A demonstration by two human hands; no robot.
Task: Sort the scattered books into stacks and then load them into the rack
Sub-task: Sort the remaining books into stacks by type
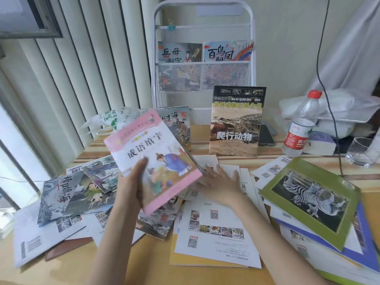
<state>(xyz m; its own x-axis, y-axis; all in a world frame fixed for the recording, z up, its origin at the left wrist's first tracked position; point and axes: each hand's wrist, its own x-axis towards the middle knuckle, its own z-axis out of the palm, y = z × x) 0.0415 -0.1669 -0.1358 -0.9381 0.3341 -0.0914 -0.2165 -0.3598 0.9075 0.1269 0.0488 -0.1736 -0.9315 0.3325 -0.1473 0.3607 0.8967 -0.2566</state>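
The left hand [131,182] grips the pink book [153,159], raised. At 3 o'clock, the right hand [218,183] rests flat, fingers spread, on scattered books [216,233].

- Standing crocodile book [236,122]: "BAI KE QUAN SHU", "世界动物百科全书", "爬行动物".
- Pink book [156,159]: "成语填字".
- Rack [203,31], left book [179,52]: "岳母刺字".
- Rack, right book [228,51]: "百鸟朝凤".
- Blue-grey book [61,194] on table: "精卫填海".

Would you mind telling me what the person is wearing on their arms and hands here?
Both forearms are bare, with no sleeves, gloves or watch in view. The left hand shows nothing worn. The right hand may carry a ring on one finger, but it is too blurred to be sure.
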